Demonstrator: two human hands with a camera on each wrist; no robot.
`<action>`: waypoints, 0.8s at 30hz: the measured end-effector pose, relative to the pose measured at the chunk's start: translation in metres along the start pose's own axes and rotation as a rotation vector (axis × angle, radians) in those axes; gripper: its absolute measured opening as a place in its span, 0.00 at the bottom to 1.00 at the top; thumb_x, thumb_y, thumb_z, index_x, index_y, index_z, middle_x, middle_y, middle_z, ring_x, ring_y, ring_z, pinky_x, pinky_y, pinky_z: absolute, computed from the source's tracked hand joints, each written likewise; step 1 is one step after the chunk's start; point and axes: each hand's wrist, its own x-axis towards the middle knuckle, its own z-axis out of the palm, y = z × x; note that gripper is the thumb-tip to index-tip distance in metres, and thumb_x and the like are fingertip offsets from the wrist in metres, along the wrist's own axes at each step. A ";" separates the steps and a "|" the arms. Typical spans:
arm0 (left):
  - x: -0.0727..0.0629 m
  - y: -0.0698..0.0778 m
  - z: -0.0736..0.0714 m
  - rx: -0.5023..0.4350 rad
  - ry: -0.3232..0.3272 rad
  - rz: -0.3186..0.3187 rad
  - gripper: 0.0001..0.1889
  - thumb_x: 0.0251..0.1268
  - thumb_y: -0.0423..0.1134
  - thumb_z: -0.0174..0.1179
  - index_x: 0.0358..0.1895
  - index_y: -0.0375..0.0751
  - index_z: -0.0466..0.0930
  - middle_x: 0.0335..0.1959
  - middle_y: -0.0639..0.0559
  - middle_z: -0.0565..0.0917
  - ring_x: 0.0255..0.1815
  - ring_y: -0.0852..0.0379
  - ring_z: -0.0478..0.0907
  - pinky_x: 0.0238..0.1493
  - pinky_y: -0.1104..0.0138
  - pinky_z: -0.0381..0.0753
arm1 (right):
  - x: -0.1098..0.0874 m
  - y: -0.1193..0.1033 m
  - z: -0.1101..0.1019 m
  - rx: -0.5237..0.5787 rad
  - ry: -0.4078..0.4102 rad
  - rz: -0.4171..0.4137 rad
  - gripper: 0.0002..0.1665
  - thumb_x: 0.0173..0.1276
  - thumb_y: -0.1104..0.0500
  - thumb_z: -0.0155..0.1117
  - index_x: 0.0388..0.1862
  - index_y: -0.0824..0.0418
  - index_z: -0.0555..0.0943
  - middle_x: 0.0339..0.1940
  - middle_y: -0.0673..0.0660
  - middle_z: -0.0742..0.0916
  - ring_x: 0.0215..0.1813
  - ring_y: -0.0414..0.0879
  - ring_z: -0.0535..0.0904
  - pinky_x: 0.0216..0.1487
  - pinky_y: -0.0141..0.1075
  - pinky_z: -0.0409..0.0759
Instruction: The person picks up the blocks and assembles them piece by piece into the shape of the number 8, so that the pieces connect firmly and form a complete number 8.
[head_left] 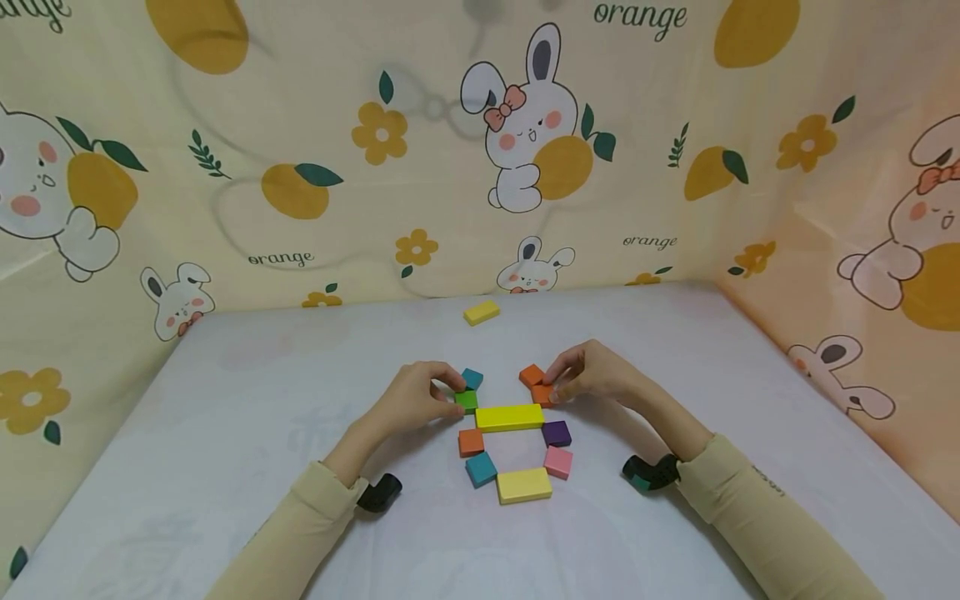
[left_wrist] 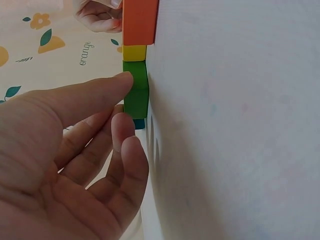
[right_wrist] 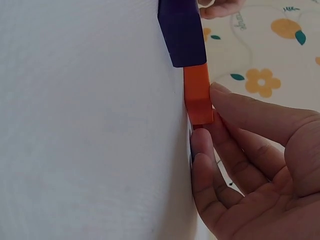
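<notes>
My left hand [head_left: 416, 396] pinches a green block [head_left: 467, 402], its thumb on the near side and fingertips at the far end. A blue block [head_left: 472, 379] lies just beyond the green one. Opposite, my right hand [head_left: 600, 372] has thumb and fingers on an orange block [head_left: 542, 395]; another orange block [head_left: 531, 376] sits beyond it. Between the two sides lies a long bright-yellow block [head_left: 510, 417]. In the left wrist view, the thumb presses the green block [left_wrist: 136, 90]. The right wrist view shows the thumb against the orange block [right_wrist: 198, 95].
Nearer me, an orange-red block [head_left: 471, 442], a teal block [head_left: 481, 469], a pale-yellow block [head_left: 524, 486], a pink block [head_left: 558, 462] and a purple block [head_left: 557, 433] form a ring under the long block. A yellow block [head_left: 482, 312] lies near the white table's back edge, before a printed backdrop.
</notes>
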 end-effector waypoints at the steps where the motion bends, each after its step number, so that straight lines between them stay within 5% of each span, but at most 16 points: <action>1: 0.000 0.000 0.000 -0.002 0.000 0.002 0.15 0.54 0.33 0.74 0.45 0.42 0.83 0.44 0.52 0.83 0.30 0.55 0.77 0.36 0.66 0.79 | 0.000 0.000 0.000 0.003 -0.002 0.000 0.13 0.54 0.65 0.78 0.39 0.62 0.87 0.39 0.56 0.87 0.40 0.52 0.77 0.44 0.39 0.77; 12: -0.001 0.002 -0.001 -0.005 -0.001 0.004 0.15 0.54 0.33 0.74 0.45 0.41 0.83 0.44 0.52 0.83 0.29 0.55 0.76 0.35 0.66 0.79 | -0.001 0.001 -0.001 0.017 -0.011 -0.012 0.13 0.55 0.64 0.78 0.39 0.63 0.87 0.39 0.56 0.87 0.41 0.52 0.77 0.45 0.39 0.76; 24: 0.001 -0.002 0.001 -0.014 0.008 -0.021 0.15 0.53 0.33 0.75 0.44 0.43 0.84 0.44 0.53 0.84 0.30 0.55 0.77 0.37 0.66 0.79 | -0.002 0.000 -0.015 -0.022 0.047 0.023 0.11 0.62 0.51 0.73 0.38 0.57 0.88 0.35 0.56 0.88 0.38 0.54 0.79 0.40 0.41 0.79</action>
